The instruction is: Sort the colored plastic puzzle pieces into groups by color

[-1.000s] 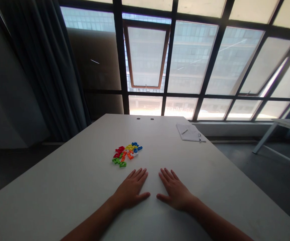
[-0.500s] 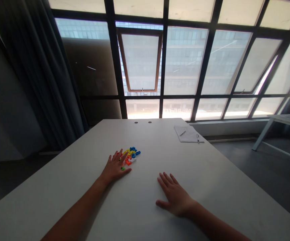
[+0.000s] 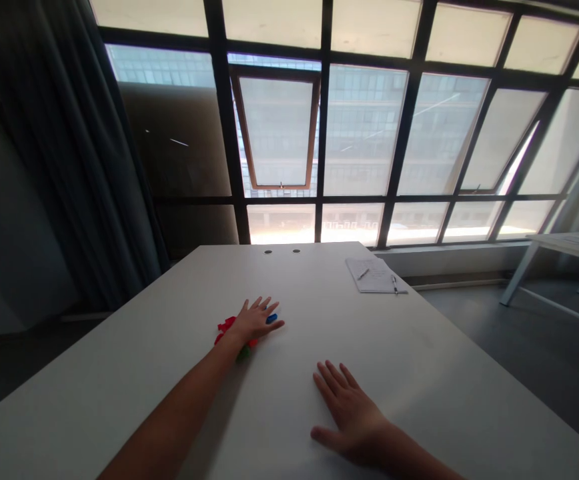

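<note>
Maybe some little blocks [image 3: 227, 325] could get knocked away.
They sit on the worktop [image 3: 394, 353], partly hidden by the left hand [image 3: 253, 323]; its grip is spread wide, and a low bump could scatter them. The right hand [image 3: 348, 408] is spread too, well apart from them.

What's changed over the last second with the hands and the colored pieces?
The left hand moved from beside the right hand forward and left to the colored pieces, then rightward over them; fingers spread, it now hides much of the pile. Nothing is visibly held; whether it touches them is unclear. The right hand stays open, and the papers lie where they were.
</note>
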### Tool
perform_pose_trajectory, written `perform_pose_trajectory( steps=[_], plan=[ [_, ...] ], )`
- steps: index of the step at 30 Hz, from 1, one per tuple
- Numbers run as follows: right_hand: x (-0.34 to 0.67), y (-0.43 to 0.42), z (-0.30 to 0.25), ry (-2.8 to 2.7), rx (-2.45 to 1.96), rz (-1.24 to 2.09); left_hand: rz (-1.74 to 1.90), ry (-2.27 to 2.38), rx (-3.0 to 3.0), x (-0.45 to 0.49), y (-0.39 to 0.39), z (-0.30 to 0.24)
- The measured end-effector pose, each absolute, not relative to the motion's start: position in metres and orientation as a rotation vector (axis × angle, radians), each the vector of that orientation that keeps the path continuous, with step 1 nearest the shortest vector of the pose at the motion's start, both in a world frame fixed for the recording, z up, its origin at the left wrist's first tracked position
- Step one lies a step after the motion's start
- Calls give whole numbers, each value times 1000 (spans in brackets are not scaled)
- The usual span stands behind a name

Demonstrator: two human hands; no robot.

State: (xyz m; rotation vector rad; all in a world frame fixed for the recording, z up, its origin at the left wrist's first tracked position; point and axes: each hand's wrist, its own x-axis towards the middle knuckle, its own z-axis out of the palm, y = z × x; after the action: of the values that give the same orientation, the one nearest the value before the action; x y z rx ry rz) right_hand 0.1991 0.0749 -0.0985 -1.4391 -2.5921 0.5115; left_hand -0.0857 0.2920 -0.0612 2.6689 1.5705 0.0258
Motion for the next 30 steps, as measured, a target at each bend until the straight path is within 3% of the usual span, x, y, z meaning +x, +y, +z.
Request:
perform_pose_trajectory(
  steps=[14, 30],
  plan=[
    [198, 67, -85, -2545, -1420, 585, -39, 1270, 2772, -132, 282, -59],
    [199, 74, -102, -2554, -1422, 507, 195, 1543, 2679, -127, 239, -73]
  ],
)
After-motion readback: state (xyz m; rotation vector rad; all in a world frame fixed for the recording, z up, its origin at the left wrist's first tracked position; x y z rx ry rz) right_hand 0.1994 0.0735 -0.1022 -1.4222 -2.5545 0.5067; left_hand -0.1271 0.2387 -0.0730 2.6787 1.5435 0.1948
